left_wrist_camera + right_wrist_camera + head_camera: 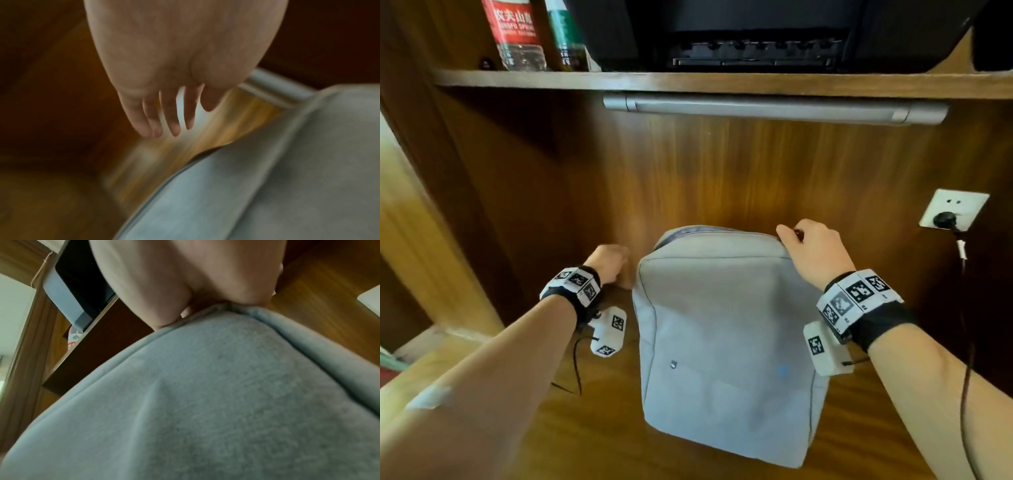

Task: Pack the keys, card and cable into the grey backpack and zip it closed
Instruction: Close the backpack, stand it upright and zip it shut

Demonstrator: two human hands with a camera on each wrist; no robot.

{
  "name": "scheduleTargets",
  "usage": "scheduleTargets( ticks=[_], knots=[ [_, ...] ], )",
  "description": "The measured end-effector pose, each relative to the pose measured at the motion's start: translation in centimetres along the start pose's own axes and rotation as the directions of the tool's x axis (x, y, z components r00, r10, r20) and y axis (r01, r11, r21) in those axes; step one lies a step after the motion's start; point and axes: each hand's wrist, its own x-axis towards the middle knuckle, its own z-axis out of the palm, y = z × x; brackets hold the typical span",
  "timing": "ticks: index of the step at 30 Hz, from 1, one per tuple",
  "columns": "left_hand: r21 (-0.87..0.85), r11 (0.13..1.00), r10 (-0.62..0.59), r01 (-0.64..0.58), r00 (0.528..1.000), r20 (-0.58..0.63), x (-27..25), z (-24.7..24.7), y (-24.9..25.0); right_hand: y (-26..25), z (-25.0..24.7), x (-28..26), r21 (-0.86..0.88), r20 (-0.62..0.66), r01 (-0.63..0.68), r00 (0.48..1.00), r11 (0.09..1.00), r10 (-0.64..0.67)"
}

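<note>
The grey backpack [722, 325] stands on the wooden desk [585, 428], leaning towards the back panel, and its top seam looks closed. My right hand [808, 246] pinches a small dark zip pull [798, 234] at the bag's top right corner. In the right wrist view the fingers [164, 318] curl onto the top edge of the backpack [205, 394]. My left hand [609, 260] hovers just left of the bag's upper left side, blurred. In the left wrist view its fingers [174, 116] are straight and hold nothing beside the backpack [267, 186]. No keys, card or loose cable show.
A shelf [688, 82] above carries two bottles [517, 34] and a black device [756, 34]. A grey bar [774, 109] is mounted under it. At the right a wall socket [952, 210] holds a black plug, and its cable [965, 342] hangs down.
</note>
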Motion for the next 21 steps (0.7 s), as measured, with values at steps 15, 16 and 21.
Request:
scheduleTargets(
  ticks=[15, 16, 21],
  knots=[
    [-0.217, 0.847, -0.289, 0.486, 0.762, 0.579, 0.4, 3.8, -13.7, -0.1, 0.3, -1.7, -0.023, -0.161, -0.168, 0.973, 0.986, 0.162],
    [-0.223, 0.845, -0.288, 0.486, 0.765, 0.576, 0.3, 3.6, -14.1, -0.1, 0.4, -1.8, -0.025, -0.170, -0.178, 0.970, 0.984, 0.171],
    [-0.364, 0.800, -0.245, 0.478, 0.813, 0.529, 1.4, 2.8, -16.3, -0.7, 0.6, -2.2, -0.043, -0.207, -0.202, 0.960, 0.978, 0.189]
  ],
)
